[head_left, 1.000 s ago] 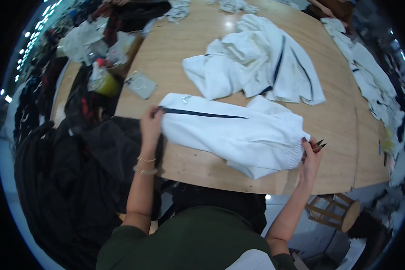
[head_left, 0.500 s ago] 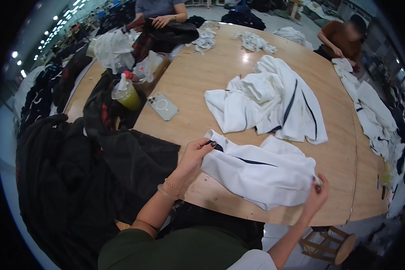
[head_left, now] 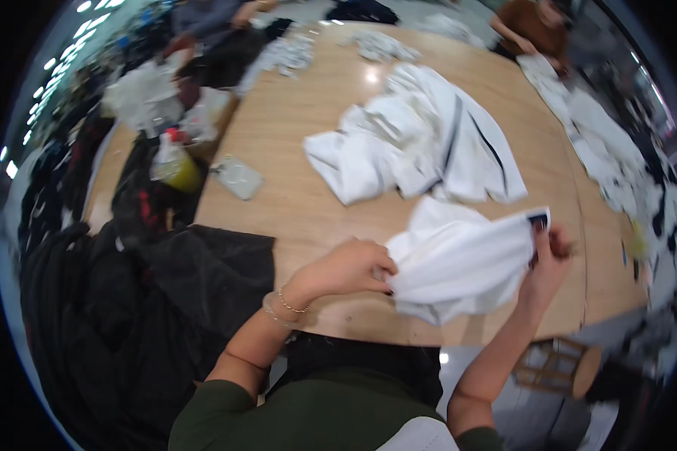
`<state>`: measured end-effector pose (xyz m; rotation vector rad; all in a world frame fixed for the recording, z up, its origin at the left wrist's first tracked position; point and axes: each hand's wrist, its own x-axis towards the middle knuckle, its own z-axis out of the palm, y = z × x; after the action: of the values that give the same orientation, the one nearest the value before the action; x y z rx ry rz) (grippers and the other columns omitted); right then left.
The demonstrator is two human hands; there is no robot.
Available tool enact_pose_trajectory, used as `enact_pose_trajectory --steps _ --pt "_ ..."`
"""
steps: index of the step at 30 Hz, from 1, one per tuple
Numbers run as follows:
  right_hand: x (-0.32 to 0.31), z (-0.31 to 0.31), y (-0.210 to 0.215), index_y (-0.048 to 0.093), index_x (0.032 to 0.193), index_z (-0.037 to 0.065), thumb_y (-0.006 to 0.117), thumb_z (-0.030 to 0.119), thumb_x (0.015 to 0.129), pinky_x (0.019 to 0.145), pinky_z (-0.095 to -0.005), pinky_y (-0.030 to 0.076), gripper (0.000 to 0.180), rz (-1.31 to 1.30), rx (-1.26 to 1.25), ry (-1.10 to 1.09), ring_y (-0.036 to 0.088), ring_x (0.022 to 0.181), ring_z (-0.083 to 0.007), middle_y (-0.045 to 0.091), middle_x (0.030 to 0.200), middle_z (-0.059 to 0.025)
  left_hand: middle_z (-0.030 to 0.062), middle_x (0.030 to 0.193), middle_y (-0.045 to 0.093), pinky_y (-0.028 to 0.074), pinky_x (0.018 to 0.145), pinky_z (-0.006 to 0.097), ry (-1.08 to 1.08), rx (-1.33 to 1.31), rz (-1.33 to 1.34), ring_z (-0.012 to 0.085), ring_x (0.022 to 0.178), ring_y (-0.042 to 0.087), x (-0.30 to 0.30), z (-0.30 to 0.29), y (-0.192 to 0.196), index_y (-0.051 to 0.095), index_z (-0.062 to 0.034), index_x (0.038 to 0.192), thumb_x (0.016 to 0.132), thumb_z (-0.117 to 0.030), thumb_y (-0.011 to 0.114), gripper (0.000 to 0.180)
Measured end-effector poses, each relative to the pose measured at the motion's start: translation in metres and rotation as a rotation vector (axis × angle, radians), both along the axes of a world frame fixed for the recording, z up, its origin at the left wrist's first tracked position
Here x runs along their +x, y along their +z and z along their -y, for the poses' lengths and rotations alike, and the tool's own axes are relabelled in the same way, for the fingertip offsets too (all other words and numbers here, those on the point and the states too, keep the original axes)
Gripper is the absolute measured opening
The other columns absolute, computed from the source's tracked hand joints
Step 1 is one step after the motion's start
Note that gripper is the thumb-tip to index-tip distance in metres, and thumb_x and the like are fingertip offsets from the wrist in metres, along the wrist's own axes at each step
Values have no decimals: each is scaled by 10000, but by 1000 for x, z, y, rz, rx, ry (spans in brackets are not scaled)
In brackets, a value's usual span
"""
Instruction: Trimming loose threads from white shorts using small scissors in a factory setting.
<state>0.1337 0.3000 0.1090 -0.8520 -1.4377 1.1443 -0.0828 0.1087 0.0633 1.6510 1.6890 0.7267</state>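
Observation:
A white garment is stretched between my two hands over the near edge of the wooden table. My left hand is closed on its left edge, thumb and fingers pinched together. At the upper right corner, by a small navy patch, my right hand grips the cloth, its fingers a little blurred. Just beyond lies a loose heap of white garments with navy stripes. What kind of garment I hold cannot be made out.
Black cloth is piled at my left. A phone lies near a bag of yellow-green drink. White scraps sit at the far edge. Two people work across the table; more white cloth runs along the right. A wooden stool stands below.
The garment has been turned, so its navy-marked corner is now at my right hand instead of my left. My left hand has shifted right to another edge. The whole view has moved.

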Motion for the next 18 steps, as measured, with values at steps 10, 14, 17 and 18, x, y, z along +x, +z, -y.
enact_pose_trajectory --steps 10,14,17,18 --pt "37 -19 -23 534 679 89 686 143 823 455 -212 166 217 -40 -218 -117 276 495 -19 411 592 86 32 951 587 387 667 225 448 198 861 43 811 496 -7 -22 -37 471 -40 998 878 -85 576 165" --pt "38 -15 -29 532 681 82 678 120 821 460 -202 175 206 -38 -291 -50 299 511 -17 448 630 74 18 841 611 385 643 182 446 290 935 48 758 529 -1 -25 -18 487 -37 996 907 -48 531 99" --pt "38 -11 -28 541 693 57 631 13 793 475 -191 192 142 -131 -306 -50 317 549 -15 514 720 31 8 787 623 409 696 204 614 589 653 73 801 558 2 -24 -14 526 -10 1017 885 -10 546 133" --pt "50 -17 -33 558 716 46 595 -34 767 486 -181 216 102 -147 -238 109 354 573 -21 537 778 5 28 842 647 433 766 251 640 632 367 135 866 591 -2 -19 -9 599 -12 952 802 56 569 167"
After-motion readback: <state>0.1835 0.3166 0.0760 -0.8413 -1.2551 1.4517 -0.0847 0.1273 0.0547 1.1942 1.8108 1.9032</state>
